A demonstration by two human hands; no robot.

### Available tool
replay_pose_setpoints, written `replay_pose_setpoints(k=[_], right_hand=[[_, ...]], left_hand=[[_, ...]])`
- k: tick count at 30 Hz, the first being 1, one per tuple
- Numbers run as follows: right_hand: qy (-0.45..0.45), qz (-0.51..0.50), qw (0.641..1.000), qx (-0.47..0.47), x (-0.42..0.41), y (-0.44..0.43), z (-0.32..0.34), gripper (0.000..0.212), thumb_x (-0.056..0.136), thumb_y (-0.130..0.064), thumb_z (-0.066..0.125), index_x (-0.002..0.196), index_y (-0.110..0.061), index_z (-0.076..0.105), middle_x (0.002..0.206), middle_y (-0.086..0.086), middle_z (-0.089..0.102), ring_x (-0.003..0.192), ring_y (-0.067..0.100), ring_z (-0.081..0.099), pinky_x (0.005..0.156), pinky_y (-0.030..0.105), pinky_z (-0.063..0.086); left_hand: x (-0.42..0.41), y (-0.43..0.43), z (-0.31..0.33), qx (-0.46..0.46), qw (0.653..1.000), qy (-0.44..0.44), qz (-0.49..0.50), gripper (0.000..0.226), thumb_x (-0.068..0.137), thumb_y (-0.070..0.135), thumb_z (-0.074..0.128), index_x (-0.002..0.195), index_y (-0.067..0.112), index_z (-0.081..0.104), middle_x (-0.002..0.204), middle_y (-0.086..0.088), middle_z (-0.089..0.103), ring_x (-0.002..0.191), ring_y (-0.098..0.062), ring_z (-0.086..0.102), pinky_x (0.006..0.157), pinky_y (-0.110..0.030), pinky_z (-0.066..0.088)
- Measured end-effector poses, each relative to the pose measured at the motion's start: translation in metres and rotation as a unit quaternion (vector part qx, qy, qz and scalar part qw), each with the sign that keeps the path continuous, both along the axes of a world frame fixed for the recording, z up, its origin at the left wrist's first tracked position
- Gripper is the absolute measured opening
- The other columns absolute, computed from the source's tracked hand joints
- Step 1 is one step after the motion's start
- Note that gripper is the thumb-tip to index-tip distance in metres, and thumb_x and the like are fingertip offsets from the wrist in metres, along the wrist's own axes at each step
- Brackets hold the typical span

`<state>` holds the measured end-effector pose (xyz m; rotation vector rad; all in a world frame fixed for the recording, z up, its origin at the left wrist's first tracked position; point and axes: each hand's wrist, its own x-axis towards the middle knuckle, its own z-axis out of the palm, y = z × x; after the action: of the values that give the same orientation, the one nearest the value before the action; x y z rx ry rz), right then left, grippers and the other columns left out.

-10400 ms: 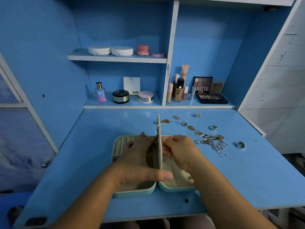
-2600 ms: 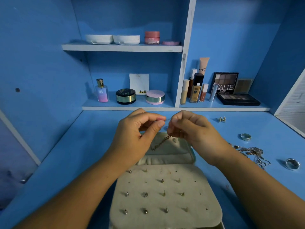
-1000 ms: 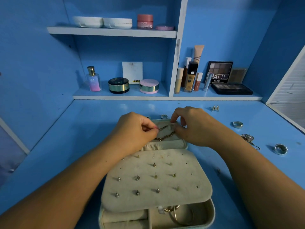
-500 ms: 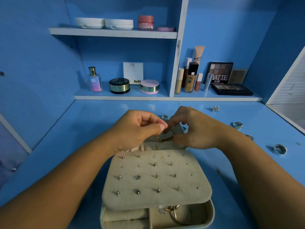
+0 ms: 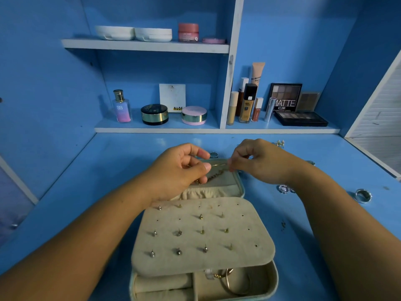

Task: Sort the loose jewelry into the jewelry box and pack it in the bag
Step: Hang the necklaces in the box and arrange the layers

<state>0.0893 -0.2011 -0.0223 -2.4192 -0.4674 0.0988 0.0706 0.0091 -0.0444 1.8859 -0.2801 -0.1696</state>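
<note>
Gold chain [image 5: 213, 175] held over the far half of the open jewelry box [image 5: 204, 235].
Left hand [image 5: 180, 170] and right hand [image 5: 260, 161] each pinch it; its long axis runs hand to hand, slack drooping toward the left hand.

At centre left of the frame, the pink-and-purple perfume bottle [image 5: 122, 109] reads "SB". The white square box [image 5: 172, 97] beside it carries "NUDE" along its bottom edge. At right, the raised eyeshadow palette lid [image 5: 285, 97] says "MATTE". The print on the pink jar [image 5: 188, 32] on the upper shelf and on the standing tube [image 5: 257, 71] is too small to read.
</note>
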Motion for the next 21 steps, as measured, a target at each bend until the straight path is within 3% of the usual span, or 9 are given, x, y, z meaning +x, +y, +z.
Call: replay_pose_setpoints(k=[2, 6, 13, 18, 21], right_hand=[[-0.028, -0.044, 0.998, -0.019, 0.004, 0.005, -0.007, 0.028, 0.087, -0.035, 0.063, 0.073, -0.011, 0.069, 0.084, 0.016, 0.064, 0.077, 0.03, 0.06, 0.066, 0.038, 0.049], [-0.082, -0.11, 0.99, -0.031, 0.007, 0.015, -0.016, 0.025, 0.082, -0.038, 0.069, 0.069, -0.017, 0.066, 0.075, -0.001, 0.056, 0.062, 0.009, 0.05, 0.05, 0.021, 0.036], [-0.125, -0.178, 0.975, -0.048, 0.012, 0.032, -0.021, 0.02, 0.08, -0.035, 0.073, 0.075, -0.02, 0.061, 0.096, 0.002, 0.055, 0.083, 0.015, 0.053, 0.058, 0.022, 0.036], [-0.103, -0.159, 0.982, -0.024, 0.011, 0.025, -0.02, 0.013, 0.08, -0.028, 0.074, 0.079, -0.022, 0.062, 0.077, -0.005, 0.052, 0.063, 0.007, 0.045, 0.05, 0.018, 0.034], [-0.093, -0.116, 0.989, -0.02, 0.009, 0.017, -0.019, 0.005, 0.083, -0.026, 0.069, 0.082, -0.027, 0.063, 0.078, -0.006, 0.054, 0.063, 0.008, 0.047, 0.052, 0.018, 0.038]], left_hand=[[0.0, -0.001, -0.001, 0.004, 1.0, -0.009, 0.014, 0.016, 0.089, 0.01, 0.067, 0.1, 0.02, 0.063, 0.067, 0.006, 0.069, 0.069, -0.006, 0.068, 0.069, -0.02, 0.054], [0.002, -0.002, -0.004, 0.006, 0.998, -0.003, 0.063, 0.016, 0.083, 0.009, 0.075, 0.092, 0.017, 0.064, 0.067, 0.002, 0.072, 0.065, -0.008, 0.069, 0.061, -0.02, 0.054], [0.005, -0.004, -0.006, -0.01, 0.993, 0.034, 0.11, 0.022, 0.079, 0.009, 0.079, 0.09, 0.018, 0.062, 0.063, 0.002, 0.072, 0.063, -0.01, 0.07, 0.056, -0.02, 0.054], [0.004, -0.005, -0.005, -0.002, 0.993, 0.041, 0.109, 0.022, 0.078, 0.01, 0.08, 0.091, 0.015, 0.063, 0.068, -0.003, 0.072, 0.059, -0.008, 0.069, 0.054, -0.019, 0.053], [0.002, -0.003, -0.003, 0.018, 0.995, 0.039, 0.092, 0.02, 0.079, 0.012, 0.079, 0.093, 0.016, 0.064, 0.068, -0.003, 0.073, 0.063, -0.011, 0.069, 0.06, -0.022, 0.055]])
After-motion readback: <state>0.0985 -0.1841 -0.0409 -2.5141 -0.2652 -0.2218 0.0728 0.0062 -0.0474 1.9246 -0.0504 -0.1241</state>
